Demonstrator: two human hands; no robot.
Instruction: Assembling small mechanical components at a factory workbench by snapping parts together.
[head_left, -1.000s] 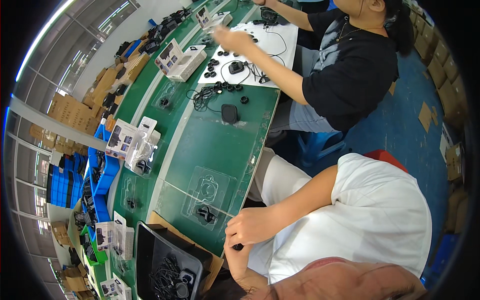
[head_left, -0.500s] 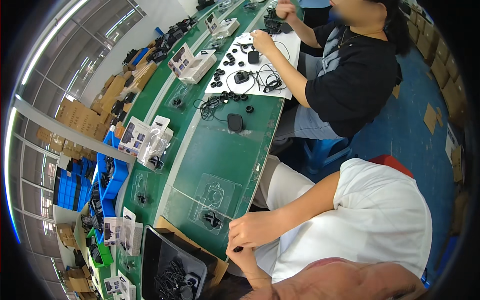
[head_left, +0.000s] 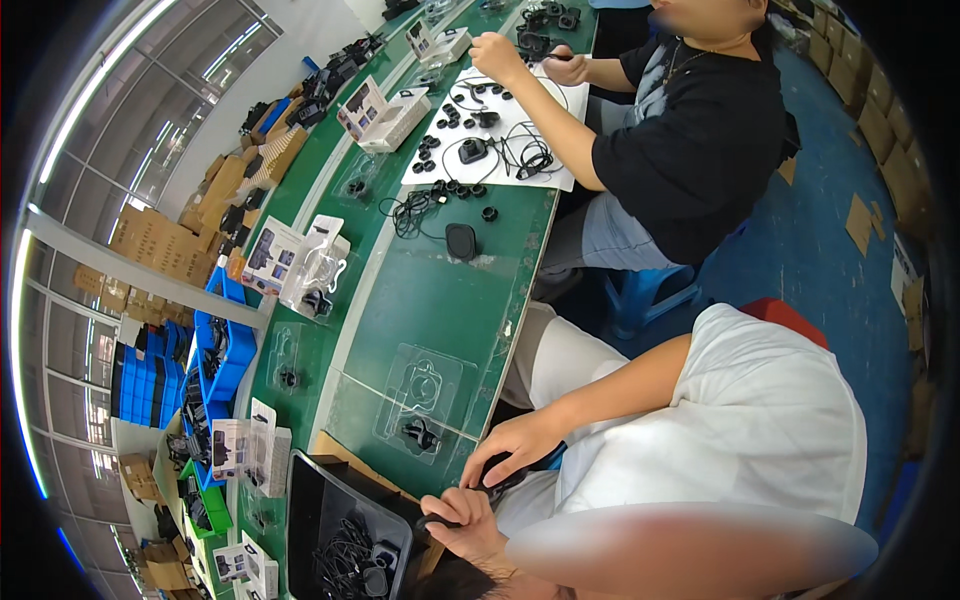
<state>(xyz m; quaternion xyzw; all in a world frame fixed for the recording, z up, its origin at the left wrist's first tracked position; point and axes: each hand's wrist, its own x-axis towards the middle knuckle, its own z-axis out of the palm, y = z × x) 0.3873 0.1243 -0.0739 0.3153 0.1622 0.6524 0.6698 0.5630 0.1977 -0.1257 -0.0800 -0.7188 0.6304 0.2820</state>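
Observation:
At the table's near edge, both my hands work in front of my white shirt. My right hand [head_left: 520, 446] bends over a black part [head_left: 502, 472], its fingers closed on it. Lower and to the left, my left hand [head_left: 464, 522] pinches a slim, curved black piece [head_left: 438, 521]. Whether the two pieces join is hidden by the fingers. Just beyond my hands lies a clear plastic blister tray [head_left: 425, 372] with a small black mount [head_left: 419, 434] in it. A black bin [head_left: 300, 530] stands beside my left hand, holding black cables [head_left: 345, 555] and small devices.
Open white boxes [head_left: 305, 270] and more blister trays line the green table [head_left: 440, 310]. A co-worker in black [head_left: 690, 150] sits farther up, handling black parts above a white sheet [head_left: 420, 172] with cables and round pieces. Blue crates [head_left: 228, 365] stand across the table.
My hands have drawn apart; the left has moved left and down, showing more of the black pieces. The co-worker's hands have shifted over the sheet. The view has tilted slightly.

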